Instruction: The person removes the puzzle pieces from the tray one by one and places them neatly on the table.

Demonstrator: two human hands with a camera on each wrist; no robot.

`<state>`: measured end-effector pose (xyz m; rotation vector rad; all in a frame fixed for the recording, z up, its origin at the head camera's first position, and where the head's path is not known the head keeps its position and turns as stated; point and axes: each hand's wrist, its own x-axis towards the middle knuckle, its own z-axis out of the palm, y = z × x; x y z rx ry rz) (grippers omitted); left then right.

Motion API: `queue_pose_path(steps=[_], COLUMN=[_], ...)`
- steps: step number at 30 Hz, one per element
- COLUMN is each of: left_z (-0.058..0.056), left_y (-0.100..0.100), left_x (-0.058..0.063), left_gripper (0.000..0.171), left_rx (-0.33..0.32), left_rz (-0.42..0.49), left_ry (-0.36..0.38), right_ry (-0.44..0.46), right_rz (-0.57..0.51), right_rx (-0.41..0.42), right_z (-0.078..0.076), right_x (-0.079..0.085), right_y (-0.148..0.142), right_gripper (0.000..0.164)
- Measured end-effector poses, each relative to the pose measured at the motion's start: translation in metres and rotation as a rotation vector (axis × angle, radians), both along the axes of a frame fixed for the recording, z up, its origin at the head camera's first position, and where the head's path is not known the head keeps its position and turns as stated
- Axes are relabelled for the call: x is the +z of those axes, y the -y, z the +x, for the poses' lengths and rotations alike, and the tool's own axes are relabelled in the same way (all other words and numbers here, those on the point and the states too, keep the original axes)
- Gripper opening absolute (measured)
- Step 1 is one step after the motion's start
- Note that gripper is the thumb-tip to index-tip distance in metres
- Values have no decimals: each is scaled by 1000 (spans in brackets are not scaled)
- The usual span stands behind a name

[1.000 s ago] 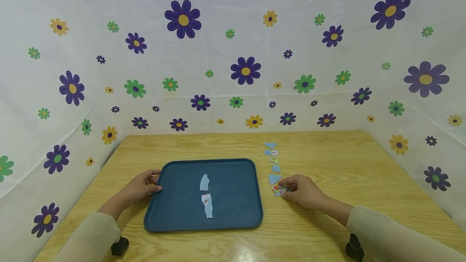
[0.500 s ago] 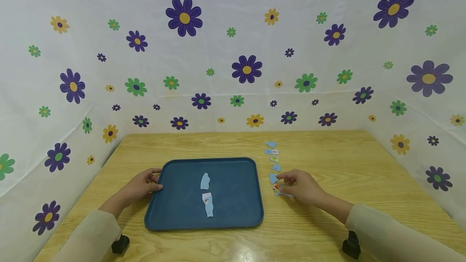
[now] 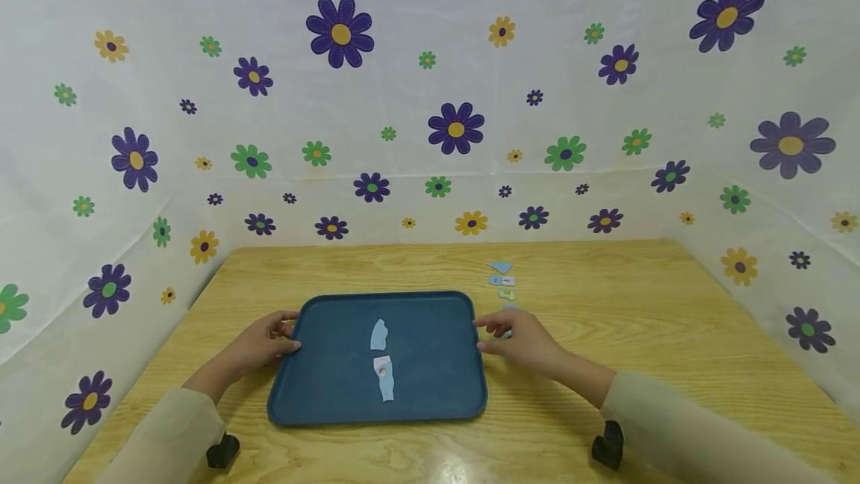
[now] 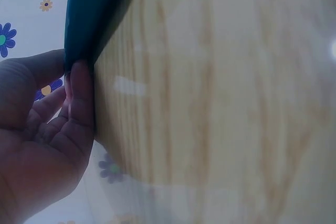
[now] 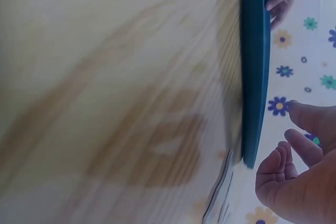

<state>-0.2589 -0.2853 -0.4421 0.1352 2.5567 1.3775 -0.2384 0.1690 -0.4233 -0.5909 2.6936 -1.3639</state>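
Note:
At the left edge of a dark blue tray point(image 3: 430, 364), my left hand point(image 3: 260, 344) grips the rim, thumb above and fingers below; the left wrist view shows this hand point(image 4: 58, 124) pinching the tray's edge point(image 4: 100, 9). Two light-blue paper pieces lie on the tray, a curved one point(image 3: 379, 335) and a longer one with a small picture point(image 3: 384, 379). My right hand point(image 3: 520, 338) is at the tray's right rim, holding nothing. In the right wrist view, the right hand point(image 5: 299, 166) has thumb and fingers apart, just off the tray point(image 5: 255, 77).
Beyond the right hand, several paper pieces form a column on the wooden table point(image 3: 625, 320): a blue triangle point(image 3: 500, 267), a blue-and-white strip point(image 3: 501, 281) and a green-patterned piece point(image 3: 507, 294) among them. The right hand covers the nearer ones. Flower-printed cloth point(image 3: 403, 95) encloses the table.
My right hand has left the colourful piece and blue triangle at the column's near end and moved left to the tray's rim. The left hand and tray have stayed put.

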Motion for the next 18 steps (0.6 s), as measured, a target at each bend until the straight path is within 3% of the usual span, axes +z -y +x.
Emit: queue_pose_path(steps=[11, 18], left_z=[3, 1], left_y=[1, 1], left_x=[1, 1], left_gripper=[61, 59], left_rx=[-30, -14], left_rz=[40, 24], left_ry=[1, -5], right_ry=[29, 39], right_rz=[-19, -15], right_rx=[222, 311], right_z=[-20, -36], right_x=[7, 9], right_y=[42, 67], right_gripper=[39, 38])
